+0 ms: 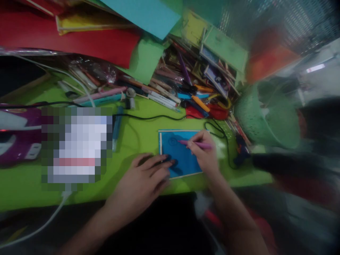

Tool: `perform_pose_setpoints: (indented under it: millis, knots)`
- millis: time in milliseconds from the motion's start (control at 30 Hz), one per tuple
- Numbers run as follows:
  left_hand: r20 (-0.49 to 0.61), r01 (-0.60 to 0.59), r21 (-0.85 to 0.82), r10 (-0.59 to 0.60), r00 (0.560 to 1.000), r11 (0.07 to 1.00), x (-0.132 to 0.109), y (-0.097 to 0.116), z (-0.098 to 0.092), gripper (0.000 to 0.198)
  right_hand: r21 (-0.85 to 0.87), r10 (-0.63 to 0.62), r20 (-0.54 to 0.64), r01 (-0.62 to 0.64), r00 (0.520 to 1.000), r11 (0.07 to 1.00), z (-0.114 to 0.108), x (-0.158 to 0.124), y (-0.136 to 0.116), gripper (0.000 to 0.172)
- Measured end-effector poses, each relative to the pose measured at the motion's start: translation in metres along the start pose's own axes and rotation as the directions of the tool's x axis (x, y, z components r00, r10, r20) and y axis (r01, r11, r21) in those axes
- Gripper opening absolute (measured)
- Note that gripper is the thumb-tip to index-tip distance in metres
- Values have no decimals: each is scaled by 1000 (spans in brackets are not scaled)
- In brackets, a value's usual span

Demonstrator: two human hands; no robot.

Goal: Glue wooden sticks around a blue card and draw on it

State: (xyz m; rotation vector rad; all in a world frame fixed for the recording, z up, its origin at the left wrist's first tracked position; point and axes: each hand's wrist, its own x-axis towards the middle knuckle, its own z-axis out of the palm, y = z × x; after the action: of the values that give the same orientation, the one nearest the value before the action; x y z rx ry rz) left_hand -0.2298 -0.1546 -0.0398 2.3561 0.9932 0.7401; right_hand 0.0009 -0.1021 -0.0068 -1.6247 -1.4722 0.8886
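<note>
A blue card (180, 156) lies on the lime-green table (132, 138) in front of me. My left hand (148, 177) rests flat beside it, fingers stretched out, with the fingertips pressing on the card's left edge. My right hand (203, 152) is closed around a pink pen (196, 144) whose tip touches the upper part of the card, near a faint drawn circle.
A heap of pens, pencils, scissors and craft sticks (180, 88) lies behind the card. Coloured paper sheets (79, 39) are stacked at the back. A green mesh basket (268, 117) stands at the right. A black cable (148, 117) crosses the table; a purple device (18, 134) sits far left.
</note>
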Motion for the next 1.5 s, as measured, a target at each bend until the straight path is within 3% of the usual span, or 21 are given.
perform_pose_setpoints:
  millis: [900,1500]
  knots:
    - [-5,-8,7,8,1000,1000,0,0,-1,19,11,10,21,-10,1000,1000,0,-1,0,14]
    - [10,1,2,-1,1000,1000,0,0,-2,17,110,5,-7,-4,1000,994,-2,-4,3,13]
